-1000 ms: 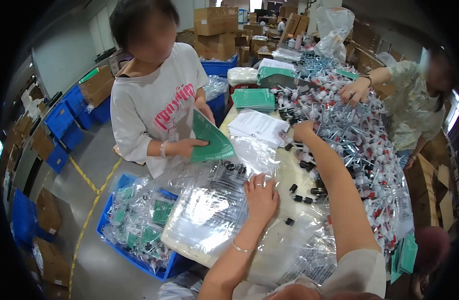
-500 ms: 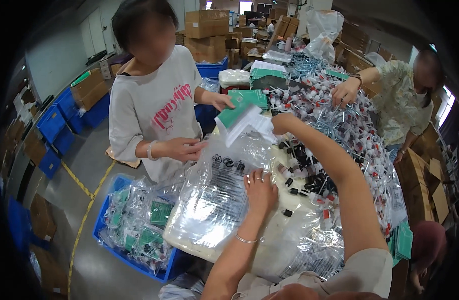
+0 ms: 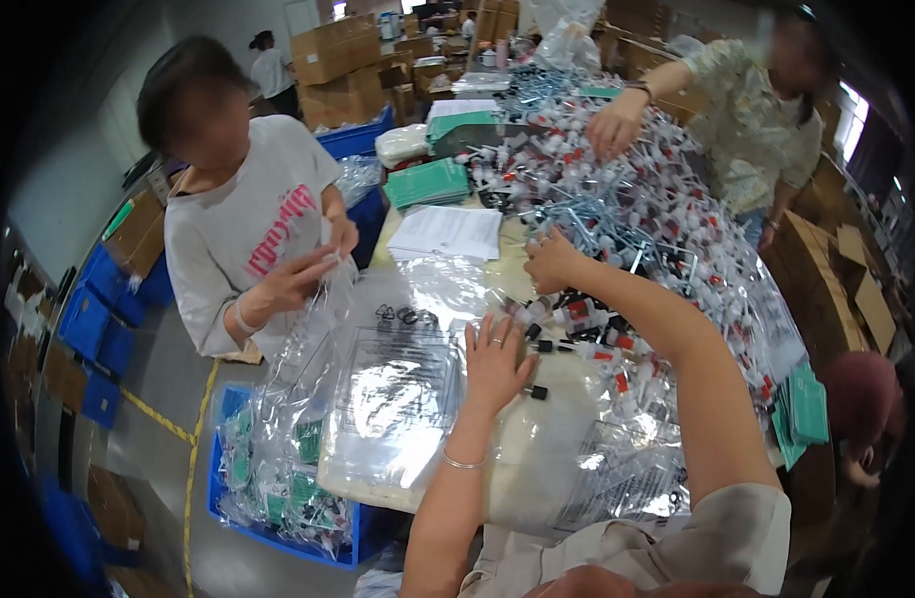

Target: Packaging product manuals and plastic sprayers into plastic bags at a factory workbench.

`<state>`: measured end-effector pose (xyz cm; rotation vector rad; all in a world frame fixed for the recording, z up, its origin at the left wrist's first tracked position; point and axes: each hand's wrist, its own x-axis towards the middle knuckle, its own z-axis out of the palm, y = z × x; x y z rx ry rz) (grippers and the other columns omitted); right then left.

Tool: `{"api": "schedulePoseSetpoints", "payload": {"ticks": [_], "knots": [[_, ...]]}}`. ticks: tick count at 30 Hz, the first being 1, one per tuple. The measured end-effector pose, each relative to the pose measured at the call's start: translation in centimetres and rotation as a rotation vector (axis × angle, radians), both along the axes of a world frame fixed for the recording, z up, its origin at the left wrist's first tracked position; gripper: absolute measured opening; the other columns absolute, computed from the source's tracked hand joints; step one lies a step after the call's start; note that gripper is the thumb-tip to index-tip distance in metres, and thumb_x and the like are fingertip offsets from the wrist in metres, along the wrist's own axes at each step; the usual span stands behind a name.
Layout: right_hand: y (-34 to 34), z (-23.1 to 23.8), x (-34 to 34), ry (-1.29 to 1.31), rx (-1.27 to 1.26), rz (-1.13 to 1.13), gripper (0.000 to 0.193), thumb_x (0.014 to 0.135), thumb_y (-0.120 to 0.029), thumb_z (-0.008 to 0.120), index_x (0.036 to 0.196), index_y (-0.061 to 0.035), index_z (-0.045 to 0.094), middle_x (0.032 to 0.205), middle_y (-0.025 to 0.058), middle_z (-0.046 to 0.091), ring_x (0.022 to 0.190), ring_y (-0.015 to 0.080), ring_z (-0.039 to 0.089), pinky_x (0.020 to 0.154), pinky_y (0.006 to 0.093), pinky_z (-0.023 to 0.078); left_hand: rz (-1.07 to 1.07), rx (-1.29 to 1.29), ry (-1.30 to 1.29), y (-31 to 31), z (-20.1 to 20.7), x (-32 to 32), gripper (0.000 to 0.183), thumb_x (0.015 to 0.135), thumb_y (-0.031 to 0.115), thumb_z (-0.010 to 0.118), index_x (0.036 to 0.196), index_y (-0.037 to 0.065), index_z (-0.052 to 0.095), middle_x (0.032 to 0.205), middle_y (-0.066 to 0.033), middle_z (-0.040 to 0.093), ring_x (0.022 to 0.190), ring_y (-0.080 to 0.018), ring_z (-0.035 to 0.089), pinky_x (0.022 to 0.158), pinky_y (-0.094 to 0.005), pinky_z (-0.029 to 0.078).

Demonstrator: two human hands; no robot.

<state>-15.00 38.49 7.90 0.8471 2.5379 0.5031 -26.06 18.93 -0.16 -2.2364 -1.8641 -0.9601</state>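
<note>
My left hand (image 3: 495,364) lies open, fingers spread, at the right edge of a stack of clear printed plastic bags (image 3: 392,374). Beside its fingertips are several small bottles with black caps (image 3: 539,393). My right hand (image 3: 554,261) is over the near left edge of a big heap of small parts with white and red caps (image 3: 666,289), next to metal rods (image 3: 617,224). Its fingers are curled together, and whatever they grip is hidden. A co-worker's hands (image 3: 303,274) across to the left hold a clear plastic bag (image 3: 323,319).
White printed sheets (image 3: 445,233) and green booklets (image 3: 427,183) are stacked beyond the bags. A blue crate (image 3: 353,538) of filled bags stands low at the left. Another co-worker's hand (image 3: 617,125) reaches into the heap. More green booklets (image 3: 804,404) sit at the right edge.
The co-worker at left held a green booklet and white paper; now those hands hold a clear bag. My right hand has shifted right, away from the white sheets. The view has swung.
</note>
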Motion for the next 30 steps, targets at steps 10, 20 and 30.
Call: {"api": "schedulePoseSetpoints", "payload": {"ticks": [10,20,30], "knots": [[-24.0,5.2,18.8,0.723,-0.150,0.183,0.051,0.081,-0.037,0.058,0.126,-0.0158,0.046,0.136,0.0120,0.037,0.126,0.0327,0.032,0.101,0.0478,0.029,-0.032,-0.003,0.106,-0.3,-0.1,2.2,0.056,0.082,0.039,0.056,0.123,0.002,0.046,0.128,-0.0170,0.045,0.126,-0.0338,0.034,0.105,-0.0542,0.017],[-27.5,-5.3,26.1,0.753,-0.202,0.003,0.056,0.085,-0.042,0.051,0.134,-0.0179,0.038,0.140,0.0087,0.033,0.130,0.0273,0.029,0.107,0.0431,0.021,0.028,0.127,0.024,-0.9,3.3,3.6,0.032,0.079,0.016,0.059,0.108,0.002,0.053,0.109,-0.0161,0.054,0.106,-0.0335,0.049,0.091,-0.0457,0.038],[-20.5,-5.1,24.9,0.728,-0.214,0.274,0.052,0.087,-0.043,0.046,0.131,-0.0153,0.042,0.125,0.0117,0.047,0.113,0.0305,0.045,0.101,0.0414,0.031,-0.222,-0.122,0.019,-2.1,2.8,6.4,0.022,0.075,0.008,0.053,0.094,0.010,0.063,0.095,-0.0114,0.055,0.086,-0.0291,0.055,0.072,-0.0399,0.047]]}}
